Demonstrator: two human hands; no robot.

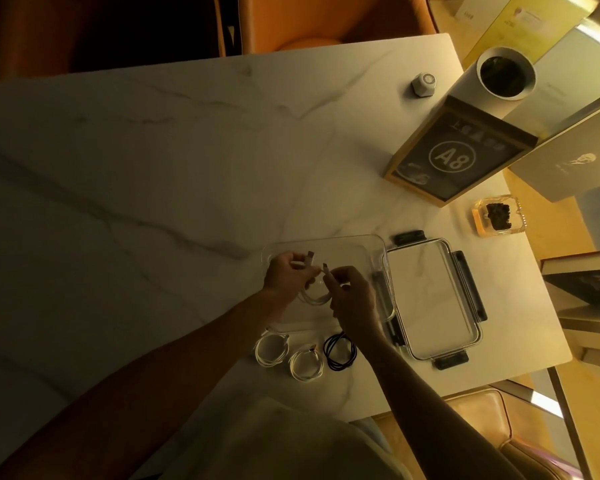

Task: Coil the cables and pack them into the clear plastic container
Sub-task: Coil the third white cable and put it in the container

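Now a thin white cable point(314, 296), looped into a coil, is pinched by the left hand point(286, 277) and right hand point(352, 294) above the clear container point(361, 244).

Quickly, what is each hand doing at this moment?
Left hand: holds one end of the looped white cable.
Right hand: pinches the same cable near its other plug.

The left part of the tabletop point(118, 174) is bare and gives wide free room. At the right, the lid point(433, 299) lies just beside the clear plastic container point(326, 242). Three coiled cables point(305, 353) lie at the near edge, under the forearms.
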